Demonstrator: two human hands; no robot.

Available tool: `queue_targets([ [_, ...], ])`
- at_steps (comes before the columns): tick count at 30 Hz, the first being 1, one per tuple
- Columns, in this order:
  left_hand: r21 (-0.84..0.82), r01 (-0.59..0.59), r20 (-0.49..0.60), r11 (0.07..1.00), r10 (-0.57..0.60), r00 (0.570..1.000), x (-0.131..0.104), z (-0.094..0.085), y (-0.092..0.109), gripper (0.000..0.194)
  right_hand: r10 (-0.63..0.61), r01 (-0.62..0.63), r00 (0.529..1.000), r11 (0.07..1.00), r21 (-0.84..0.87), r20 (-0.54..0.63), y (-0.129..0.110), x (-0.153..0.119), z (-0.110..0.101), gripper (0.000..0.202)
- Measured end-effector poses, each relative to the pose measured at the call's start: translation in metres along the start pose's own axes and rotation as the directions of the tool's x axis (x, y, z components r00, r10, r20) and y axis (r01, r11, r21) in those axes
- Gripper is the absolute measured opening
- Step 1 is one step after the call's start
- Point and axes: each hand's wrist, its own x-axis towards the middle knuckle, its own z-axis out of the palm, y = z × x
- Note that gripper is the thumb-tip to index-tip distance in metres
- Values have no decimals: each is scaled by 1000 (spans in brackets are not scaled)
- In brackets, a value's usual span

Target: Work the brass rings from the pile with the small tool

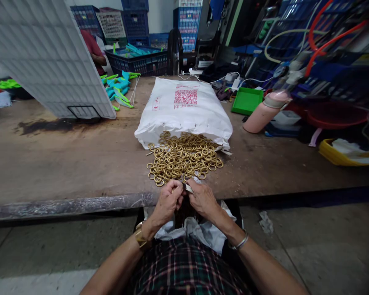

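My left hand (pixel 170 200) and my right hand (pixel 204 201) meet just in front of the table edge. A small flat pale strip with a dark end (pixel 188 188), perhaps a blade, sticks out from my right hand's closed fingers toward the left hand. My left fingers are pinched together; what sits between them is mostly hidden. Just beyond both hands lies a heap of brass-coloured rings (pixel 184 157). It spills from the mouth of a white woven sack (pixel 162 104) with red print, lying on the wooden table (pixel 80 164).
A grey ribbed panel (pixel 61 61) stands at the left, near teal and green plastic pieces (pixel 118 88). Toward the right are a green tray (pixel 247 100), a pink bottle (pixel 264 112) and a yellow tray (pixel 347 157). Another person's arm (pixel 95 51) shows behind the panel. Crates (pixel 189 24) stand beyond.
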Motion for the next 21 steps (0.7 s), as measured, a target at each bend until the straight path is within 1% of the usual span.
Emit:
queue_targets([
  [5,119,-20,-27,993,24,999,0,1,2,33,9,-8,1000,999,-45,22,-1,2,-1,22],
  [9,217,-142,-31,966,153,988,1,0,2,30,-3,9,995,998,-54,97,-2,3,-4,22],
  [11,239,-158,-28,958,170,985,0,-1,2,29,11,1,991,996,-84,133,-3,3,-5,22],
  [14,205,-128,-9,970,132,991,-5,-1,5,30,64,-47,990,990,-134,127,-3,6,-6,23],
  [17,149,-93,50,984,87,995,-12,2,11,32,136,-127,989,983,-131,61,2,13,-6,21],
  [19,83,-44,81,996,37,996,-14,3,13,32,167,-166,986,984,-58,21,6,18,-7,17],
  [21,4,10,88,1000,-10,996,-12,2,13,32,187,-184,982,977,106,-18,8,21,-6,14],
])
